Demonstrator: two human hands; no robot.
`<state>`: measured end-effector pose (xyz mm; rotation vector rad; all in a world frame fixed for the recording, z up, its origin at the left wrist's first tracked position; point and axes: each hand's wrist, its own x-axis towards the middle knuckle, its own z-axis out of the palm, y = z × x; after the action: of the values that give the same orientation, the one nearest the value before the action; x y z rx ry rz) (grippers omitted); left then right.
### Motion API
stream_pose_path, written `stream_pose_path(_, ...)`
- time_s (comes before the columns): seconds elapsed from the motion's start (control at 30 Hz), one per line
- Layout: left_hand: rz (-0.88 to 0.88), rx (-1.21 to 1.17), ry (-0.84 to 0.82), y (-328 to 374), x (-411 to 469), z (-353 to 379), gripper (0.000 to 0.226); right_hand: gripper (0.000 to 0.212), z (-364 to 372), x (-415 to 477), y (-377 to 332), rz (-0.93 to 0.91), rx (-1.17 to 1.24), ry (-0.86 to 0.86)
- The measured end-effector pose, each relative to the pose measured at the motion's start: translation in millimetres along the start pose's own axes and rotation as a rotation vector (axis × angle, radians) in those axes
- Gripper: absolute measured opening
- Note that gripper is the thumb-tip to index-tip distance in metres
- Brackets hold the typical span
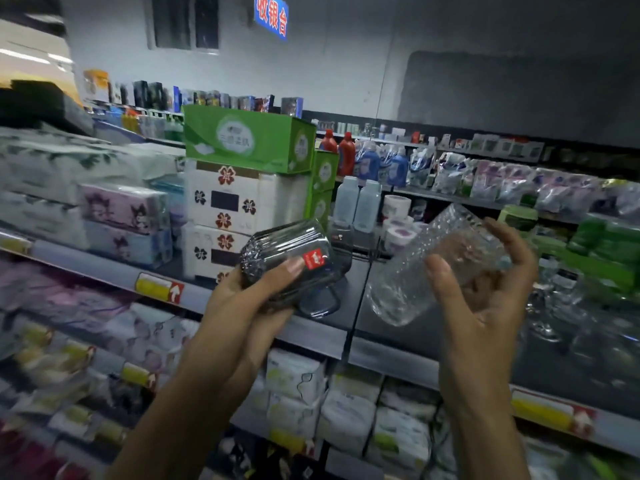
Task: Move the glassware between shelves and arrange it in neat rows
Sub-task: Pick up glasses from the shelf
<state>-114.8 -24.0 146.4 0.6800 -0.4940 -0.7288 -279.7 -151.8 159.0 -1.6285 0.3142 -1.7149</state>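
The dark grey metal shelf [391,306] carries a stack of white cardboard boxes with red and black flower prints [225,216] at its left and blurred clear glassware [561,299] at its right. Yellow price labels [157,288] sit along its front edge.

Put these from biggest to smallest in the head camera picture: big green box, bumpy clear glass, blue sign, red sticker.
1. bumpy clear glass and big green box: look about alike, and the glass is nearer the camera, so no ranking.
2. blue sign
3. red sticker on the dark mug
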Motion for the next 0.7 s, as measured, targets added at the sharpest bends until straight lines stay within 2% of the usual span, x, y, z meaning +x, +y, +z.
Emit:
stream_pose_path(0.17, -0.083, -0.116, -0.062, -39, -28, -5, 0.068, 0.084, -35, -57, -13, 0.296, 0.098, 0.132)
stream_pose_path(0.3, -0.141, -0.044, -0.046, -83, -49, 10, 0.052, 0.119, -82, -85, -17, 0.484, 0.168, 0.25)
stream_pose_path(0.4, -0.215, 0.028, -0.084, -116, -64, 29, 0.058, 0.118, -129, -96, -27, 0.524, 0.143, 0.3)
stream_pose_path(0.5, -0.301, 0.059, -0.182, -144, -84, 59, 0.059, 0.109, -185, -102, -41, 0.528, 0.076, 0.39)
stream_pose_path(0.63, -0.374, 0.134, -0.344, -179, -117, 112, 0.056, 0.113, -260, -104, -69, 0.498, -0.041, 0.505)
stream_pose_path(0.7, -0.413, 0.165, -0.377, -200, -134, 144, 0.06, 0.106, -302, -106, -87, 0.494, -0.103, 0.515)
